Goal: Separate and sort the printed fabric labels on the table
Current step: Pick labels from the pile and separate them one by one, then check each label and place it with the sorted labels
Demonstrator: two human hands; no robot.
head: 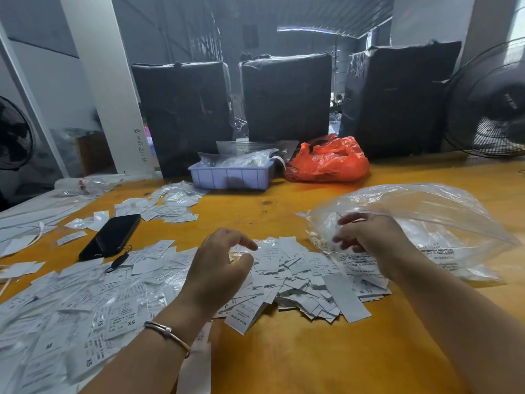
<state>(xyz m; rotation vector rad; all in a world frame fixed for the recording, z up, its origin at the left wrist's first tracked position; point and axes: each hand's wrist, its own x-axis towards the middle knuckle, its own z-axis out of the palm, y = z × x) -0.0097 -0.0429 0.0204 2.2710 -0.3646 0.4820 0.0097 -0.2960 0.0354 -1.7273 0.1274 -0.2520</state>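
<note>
A big heap of labels (298, 277) lies on the yellow table (312, 351), right under and between the fingers of both hands. The labels are small white cloth strips with tiny grey print. Some show size letters like XS, M and L, and one near the wrist of the left hand says MADE IN CHINA. Many lie flat and mixed up, one on top of another. More of them, in shiny little clear packs, spread out to the left of the left fingers.

The left hand (218, 265) hangs just above the heap. Its fingers are loosely curled and a bit spread, and they hold nothing. A thin bracelet (167, 332) sits on that wrist.

The right hand (366, 237) is at the mouth of a big clear plastic bag (426, 211). Its fingers look blurry. They seem bent at the bag's edge, but I cannot tell if they pinch it.

Left of the left fingers lies a black phone (110, 236). Past the fingertips, far back, stand a blue tray (231, 176) and a red bag (329, 160).
</note>
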